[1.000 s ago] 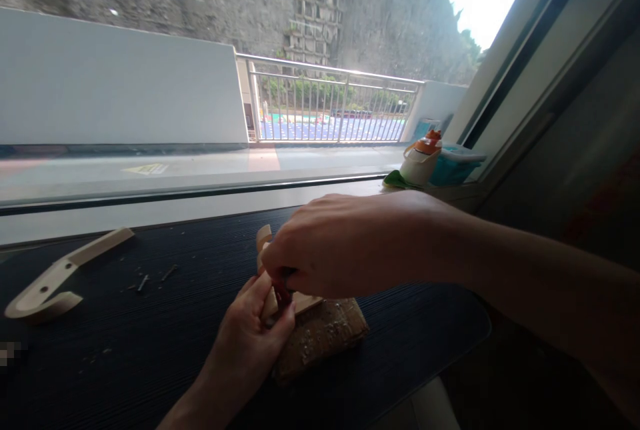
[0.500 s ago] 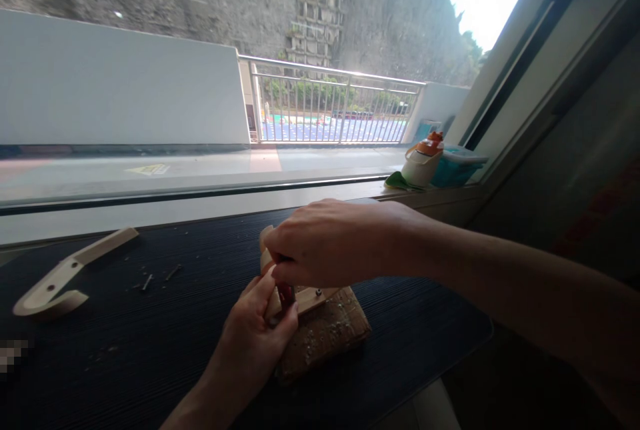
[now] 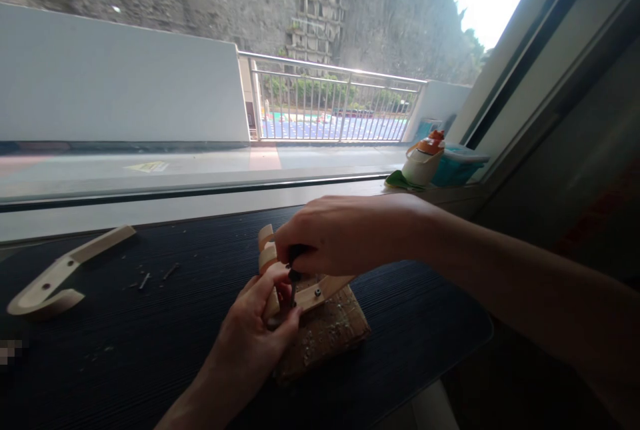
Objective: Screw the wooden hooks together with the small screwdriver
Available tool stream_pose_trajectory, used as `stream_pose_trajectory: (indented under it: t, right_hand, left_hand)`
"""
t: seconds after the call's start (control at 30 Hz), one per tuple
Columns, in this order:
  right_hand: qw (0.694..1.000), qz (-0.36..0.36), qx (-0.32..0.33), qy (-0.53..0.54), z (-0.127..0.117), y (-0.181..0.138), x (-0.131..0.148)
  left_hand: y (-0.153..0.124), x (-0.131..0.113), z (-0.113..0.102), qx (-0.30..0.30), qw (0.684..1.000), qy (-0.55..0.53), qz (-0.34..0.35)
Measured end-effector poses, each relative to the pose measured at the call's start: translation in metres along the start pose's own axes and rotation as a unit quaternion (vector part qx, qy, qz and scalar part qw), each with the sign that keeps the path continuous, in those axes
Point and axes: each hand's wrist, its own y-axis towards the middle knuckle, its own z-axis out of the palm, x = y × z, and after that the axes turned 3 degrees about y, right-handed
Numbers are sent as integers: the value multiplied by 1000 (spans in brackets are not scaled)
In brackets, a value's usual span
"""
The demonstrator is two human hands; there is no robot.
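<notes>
My right hand is closed round the dark handle of a screwdriver. Its shaft points down to a curved wooden hook. With thumb and fingers, my left hand grips the hook around the shaft's lower end, where the tip is hidden. A dark bolt or screw head shows in the hook's flat part. Under it lies a worn brown wooden block, with crumbs on top.
A second wooden hook with two dark holes lies at left on the dark table. Near it are two screws and debris. On the windowsill stand a bottle and a teal box.
My right hand has risen and shifted slightly right, so the screwdriver's shaft now shows. My left hand keeps nearly the same grip on the hook.
</notes>
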Motion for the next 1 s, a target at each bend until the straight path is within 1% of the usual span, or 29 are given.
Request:
stream_pose_trajectory:
  t: [0.1, 0.17, 0.27, 0.37, 0.5, 0.6, 0.77, 0.9, 1.0]
  right_hand:
    - [1000, 5, -2, 8, 1, 0, 1]
    - [1000, 12, 13, 0, 0, 0, 4]
    - [999, 20, 24, -31, -3, 0, 10]
    - [997, 10, 27, -67, -5, 1, 13]
    - [994, 0, 47, -96, -3, 5, 14]
    - [995, 6, 38, -87, 1, 8, 13]
    - [998, 39, 17, -55, 2, 9, 12]
    - [995, 59, 23, -73, -1, 5, 14]
    - [995, 44, 17, -93, -4, 2, 16]
  left_hand:
    - [1, -1, -1, 9, 1000, 6, -10]
    - [1, -3, -1, 6, 1000, 10, -17]
    - [1, -4, -1, 5, 1000, 8, -16]
    - [1, -5, -1, 8, 1000, 7, -6]
    - [1, -3, -1, -3, 1000, 20, -6]
    - [1, -3, -1, -9, 1000, 25, -3]
    - [2, -4, -1, -9, 1000, 23, -2]
    - [2, -3, -2, -7, 1000, 25, -5]
    - [1, -3, -2, -3, 1000, 28, -4]
